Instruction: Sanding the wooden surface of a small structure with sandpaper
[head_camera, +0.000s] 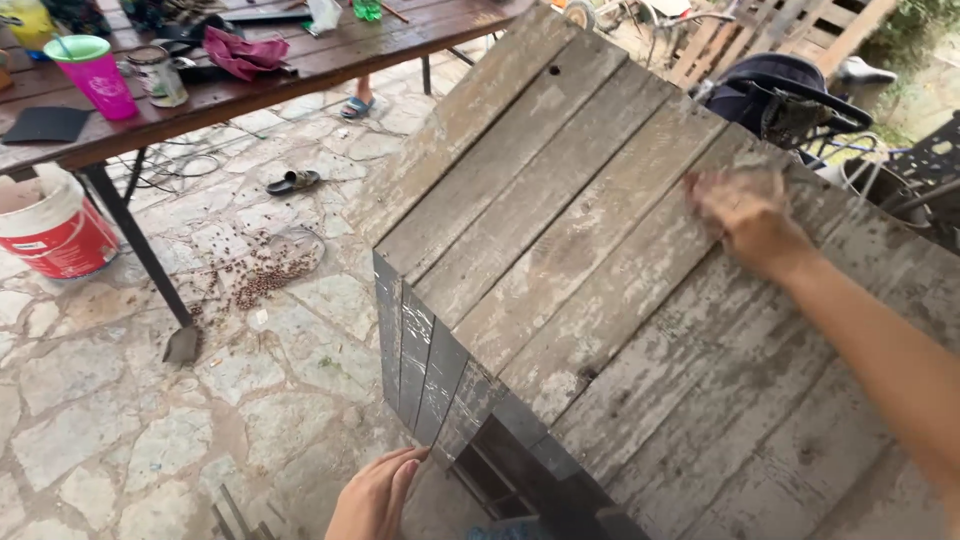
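Here, right hand (745, 212) flat on weathered plank panel (560, 230), left hand (375, 495) at its edge.

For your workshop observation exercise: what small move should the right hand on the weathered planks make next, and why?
Probably another short rubbing stroke down the same plank: the right hand is blurred, pressed on the wooden panel, whose flaking pale coating remains around it, while the left hand steadies the lower edge.

stone floor (120, 440); scattered beans (262, 278), sandal (293, 181)
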